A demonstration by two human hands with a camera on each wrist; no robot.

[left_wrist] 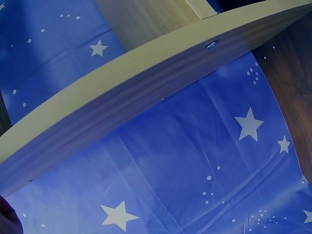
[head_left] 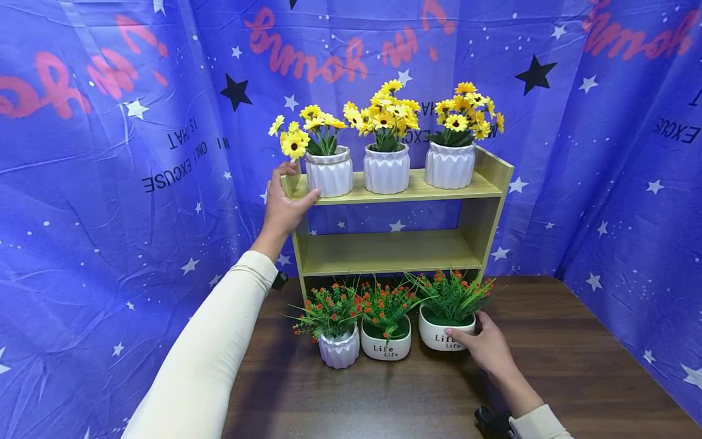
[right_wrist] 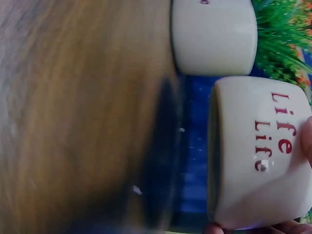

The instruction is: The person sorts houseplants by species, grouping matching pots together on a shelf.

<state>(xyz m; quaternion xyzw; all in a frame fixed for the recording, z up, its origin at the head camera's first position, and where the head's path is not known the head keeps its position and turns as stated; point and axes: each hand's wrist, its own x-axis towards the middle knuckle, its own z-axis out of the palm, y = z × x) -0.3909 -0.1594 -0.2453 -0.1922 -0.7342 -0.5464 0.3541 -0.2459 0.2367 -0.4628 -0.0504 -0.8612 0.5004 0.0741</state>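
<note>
Right hand (head_left: 488, 347) wrapped around the right pot (head_left: 441, 334), thumb on its front, fingers curled behind its right side. Short, squat, smooth white, wider than tall, red "Life Life" lettering on the front; filled with spiky green foliage dotted with small orange-red blooms. Upright, opening up, foliage spreading up and outward. Seems to sit on the brown table (head_left: 576, 366), at the right end of a row of three, just in front of the shelf unit's (head_left: 485, 210) right foot. In the right wrist view, same pot (right_wrist: 263, 151) fills the right side, turned sideways by the camera, lettering clear, fingertips (right_wrist: 308, 141) at its edge; contact between base and table not clear there.

Middle pot (head_left: 386, 349) just left of it, same smooth white shape and lettering, near or touching. Ribbed pot (head_left: 339, 352) at the left end, slightly nearer the camera, similar red-flowered greenery.

Left hand (head_left: 285, 207) gripping the top left corner of the shelf unit, thumb along the front edge of the top board, fingers over the side panel. Beside the thumb, a ribbed white pot of yellow flowers (head_left: 328, 171), first of three on the top board. Lower board bare. Left wrist view: only the side panel (left_wrist: 146, 92) against the starry blue cloth (left_wrist: 195, 165).
</note>
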